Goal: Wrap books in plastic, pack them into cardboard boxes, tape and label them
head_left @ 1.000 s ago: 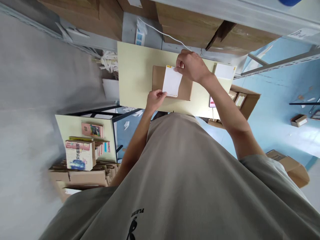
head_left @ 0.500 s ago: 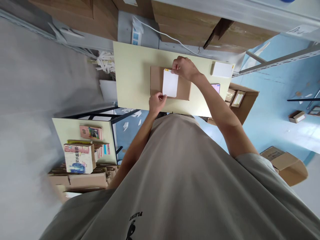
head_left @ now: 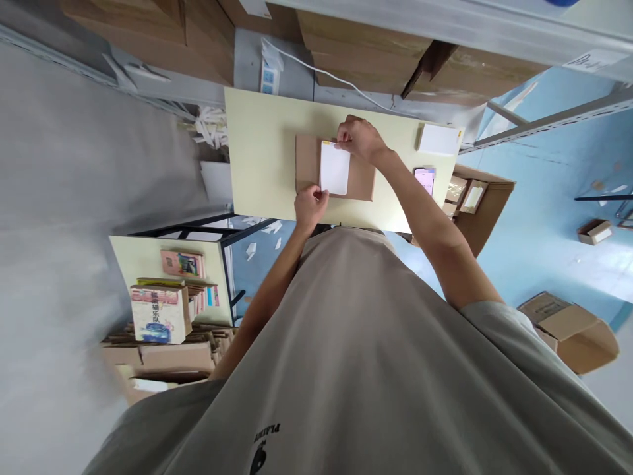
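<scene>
A white label [head_left: 335, 169] with a small yellow mark at its top edge lies over a flat brown cardboard package [head_left: 361, 181] on the pale yellow table. My left hand [head_left: 310, 206] pinches the label's lower left corner. At its upper right corner, the fingers of my right hand [head_left: 357, 137] are closed on the edge. I cannot tell whether the label is fully flat against the cardboard.
On the table's right side are a stack of white labels [head_left: 438, 139] and a phone [head_left: 424, 181]. Cardboard boxes [head_left: 366, 49] and a power strip [head_left: 269, 78] line the back. An open carton [head_left: 487, 211] stands right; books [head_left: 161, 313] sit on a side table at left.
My right hand has shifted slightly left and down along the label's upper edge. The phone shows more fully beside my right forearm. My left hand keeps its hold.
</scene>
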Available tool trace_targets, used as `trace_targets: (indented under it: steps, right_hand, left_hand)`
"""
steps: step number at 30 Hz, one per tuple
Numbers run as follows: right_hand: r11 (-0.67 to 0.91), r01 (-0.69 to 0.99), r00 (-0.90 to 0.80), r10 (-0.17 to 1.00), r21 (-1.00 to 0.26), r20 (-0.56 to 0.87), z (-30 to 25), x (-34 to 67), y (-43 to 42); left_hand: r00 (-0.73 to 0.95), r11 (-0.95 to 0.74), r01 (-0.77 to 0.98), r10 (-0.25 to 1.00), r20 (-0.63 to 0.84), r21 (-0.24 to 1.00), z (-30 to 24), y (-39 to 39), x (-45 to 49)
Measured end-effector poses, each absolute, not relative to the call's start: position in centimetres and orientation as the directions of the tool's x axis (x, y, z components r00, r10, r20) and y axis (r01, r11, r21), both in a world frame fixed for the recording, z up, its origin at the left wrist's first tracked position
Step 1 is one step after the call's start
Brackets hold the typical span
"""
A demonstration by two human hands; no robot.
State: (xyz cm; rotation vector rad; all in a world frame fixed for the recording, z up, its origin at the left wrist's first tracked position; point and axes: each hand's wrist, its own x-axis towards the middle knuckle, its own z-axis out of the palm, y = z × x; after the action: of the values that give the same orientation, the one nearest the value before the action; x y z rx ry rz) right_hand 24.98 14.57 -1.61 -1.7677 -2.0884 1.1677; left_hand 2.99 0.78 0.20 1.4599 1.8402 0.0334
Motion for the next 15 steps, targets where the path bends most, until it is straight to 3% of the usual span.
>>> trace_targets:
  steps: [15]
  right_hand:
    - [-0.03, 0.851, -0.176, 0.924, -0.524, -0.339, -1.3, 23.5, 12.8]
  left_hand:
    - [-0.081, 0.378, 0.825, 0.814, -0.575, 0.419, 0.6, 1.2, 3.2]
